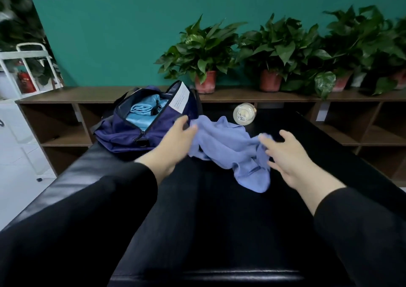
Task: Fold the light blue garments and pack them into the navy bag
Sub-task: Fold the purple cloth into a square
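At far left, navy bag (pixel 131 132), unzipped, a folded light blue piece (pixel 142 110) already inside. Just right of it, left hand (pixel 175 135), fingers spread and loose, fingertips at the edge of the crumpled light blue garment (pixel 230 152) on the black padded bench (pixel 219 220); firm hold not evident. Farther right, right hand (pixel 287 154), open too, fingertips touching the cloth. Best next: pinch two matching corners, lift, shake flat, then fold. Glass bottle (pixel 243 113) behind — worth avoiding.

Garments (pixel 228 150) two – bag (pixel 123 136) one – plants (pixel 204 44) three.
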